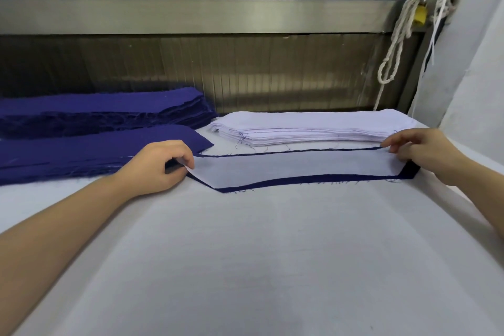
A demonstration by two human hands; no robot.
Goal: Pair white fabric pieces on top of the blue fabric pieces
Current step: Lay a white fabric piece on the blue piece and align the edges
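Note:
A long white fabric piece [297, 168] lies on a blue fabric piece [305, 180], whose dark edge shows along the near side and at the right end. My left hand [163, 165] pinches the white piece's left end with curled fingers. At the right end, my right hand [420, 148] pinches the white piece's far corner. Behind them sits a stack of white pieces [308, 128]. Two stacks of blue pieces lie at the left, one near [90, 154] and one further back [109, 109].
The work surface is a white padded table [259, 254]. A metal panel and rail [218, 68] run along the back. White cords and rope [392, 63] hang at the back right beside a grey wall [469, 63].

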